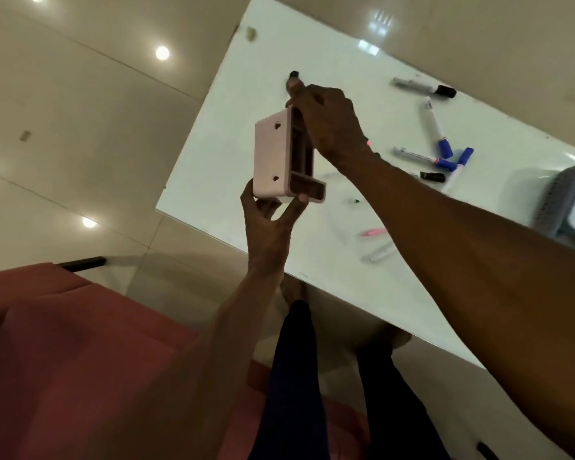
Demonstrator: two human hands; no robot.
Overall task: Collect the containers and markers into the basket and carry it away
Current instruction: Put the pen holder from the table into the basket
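Note:
A white box-shaped container (pixel 273 157) with two holes in its flat side is held above the near left part of the white table (pixel 233 104). My left hand (pixel 271 224) pinches its lower end from below. My right hand (pixel 326 122) grips its upper end, fingers curled into the open side. Several markers lie on the table to the right: a black-capped one (pixel 424 87), blue-capped ones (pixel 437 131), and a pink one (pixel 374 232). The grey basket (pixel 560 197) sits at the right edge, partly cut off.
A small black object (pixel 293 74) and a pale knob (pixel 251 33) lie farther back on the table. A pink cushioned seat (pixel 80 343) fills the lower left. My legs (pixel 296 376) stand at the table's near edge on the glossy tiled floor.

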